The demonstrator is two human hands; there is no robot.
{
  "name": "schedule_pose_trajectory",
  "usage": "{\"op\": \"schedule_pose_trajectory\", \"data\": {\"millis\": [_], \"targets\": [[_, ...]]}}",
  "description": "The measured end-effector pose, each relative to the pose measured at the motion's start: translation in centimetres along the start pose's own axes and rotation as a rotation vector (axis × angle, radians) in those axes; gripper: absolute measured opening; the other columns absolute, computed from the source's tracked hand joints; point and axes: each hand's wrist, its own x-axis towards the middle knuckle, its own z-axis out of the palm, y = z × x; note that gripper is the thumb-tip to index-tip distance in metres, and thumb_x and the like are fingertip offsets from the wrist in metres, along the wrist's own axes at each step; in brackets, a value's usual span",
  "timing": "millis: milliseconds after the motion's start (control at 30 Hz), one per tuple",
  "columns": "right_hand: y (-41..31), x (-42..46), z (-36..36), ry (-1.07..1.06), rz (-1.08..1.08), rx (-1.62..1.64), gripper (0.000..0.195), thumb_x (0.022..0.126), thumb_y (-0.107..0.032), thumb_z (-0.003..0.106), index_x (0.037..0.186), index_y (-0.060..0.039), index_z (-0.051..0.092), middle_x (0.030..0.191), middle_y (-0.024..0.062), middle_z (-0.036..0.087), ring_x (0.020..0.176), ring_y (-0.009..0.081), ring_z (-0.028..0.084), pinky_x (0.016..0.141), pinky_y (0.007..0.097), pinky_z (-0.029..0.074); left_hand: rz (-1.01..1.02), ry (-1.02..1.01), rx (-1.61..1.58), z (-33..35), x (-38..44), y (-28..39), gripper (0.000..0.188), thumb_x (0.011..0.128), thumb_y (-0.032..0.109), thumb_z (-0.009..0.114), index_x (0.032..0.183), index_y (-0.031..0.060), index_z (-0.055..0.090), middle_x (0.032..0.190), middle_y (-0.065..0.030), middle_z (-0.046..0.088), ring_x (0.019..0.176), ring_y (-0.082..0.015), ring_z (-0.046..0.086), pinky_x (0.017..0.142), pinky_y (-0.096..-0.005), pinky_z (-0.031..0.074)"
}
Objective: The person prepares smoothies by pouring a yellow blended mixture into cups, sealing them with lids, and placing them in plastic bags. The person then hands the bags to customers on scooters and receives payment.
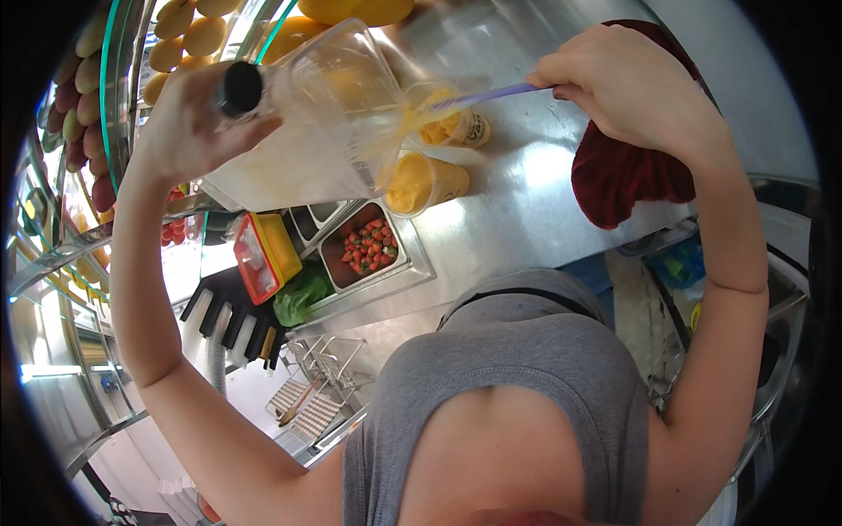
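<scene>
My left hand [174, 131] grips a clear plastic blender jar [329, 125] with a black round cap [241, 89] near the thumb. The jar is tilted, its wide mouth facing right over two clear plastic cups. One cup [450, 184] is full of yellow pulp or ice; the farther cup [475, 128] also holds yellow chunks. My right hand [625, 92] pinches the end of a purple spatula or long spoon [503, 92]. Its far end, smeared with yellow pulp, reaches to the jar's mouth, above the farther cup. That end is blurred.
The cups stand on a stainless-steel counter [520, 204]. A dark red cloth [625, 177] lies at its right. Left of the cups is a steel pan [339, 253] of strawberries [371, 246], beside a yellow basket [279, 246] and a black cup dispenser [230, 315]. Mangoes [204, 36] sit behind glass.
</scene>
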Motion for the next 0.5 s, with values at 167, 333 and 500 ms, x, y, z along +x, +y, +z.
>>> {"op": "schedule_pose_trajectory", "data": {"millis": [167, 333, 500], "targets": [[0.9, -1.0, 1.0, 0.045, 0.009, -0.013, 0.013, 0.078, -0.007, 0.058, 0.086, -0.0021, 0.066, 0.070, 0.0104, 0.059, 0.066, 0.0266, 0.057, 0.062, 0.0368, 0.043, -0.048, 0.118, 0.052, -0.8, -4.2, -1.6, 0.035, 0.063, 0.027, 0.073, 0.071, -0.0005, 0.051, 0.058, -0.0044, 0.048, 0.055, -0.0127, 0.047, 0.054, -0.0268, 0.040], [0.3, -0.9, 2.2, 0.044, 0.061, -0.007, 0.015, 0.077, -0.006, 0.058, 0.089, -0.0023, 0.066, 0.069, 0.0092, 0.058, 0.066, 0.0249, 0.056, 0.062, 0.0364, 0.043, 0.097, 0.414, 0.089, 0.9, -10.0, -3.9, 0.051, 0.058, 0.037, 0.075, 0.086, -0.0010, 0.057, 0.056, -0.0044, 0.051, 0.048, -0.0152, 0.051, 0.048, -0.0265, 0.040], [1.1, -1.0, 3.1, 0.117, -0.030, -0.080, 0.019, 0.077, -0.006, 0.057, 0.093, -0.0015, 0.065, 0.070, 0.0099, 0.059, 0.067, 0.0247, 0.056, 0.064, 0.0351, 0.044, 0.162, 0.297, 0.219, 1.0, -10.3, -3.2, 0.047, 0.057, 0.036, 0.074, 0.081, -0.0006, 0.057, 0.054, -0.0043, 0.050, 0.046, -0.0157, 0.051, 0.047, -0.0272, 0.039]]}}
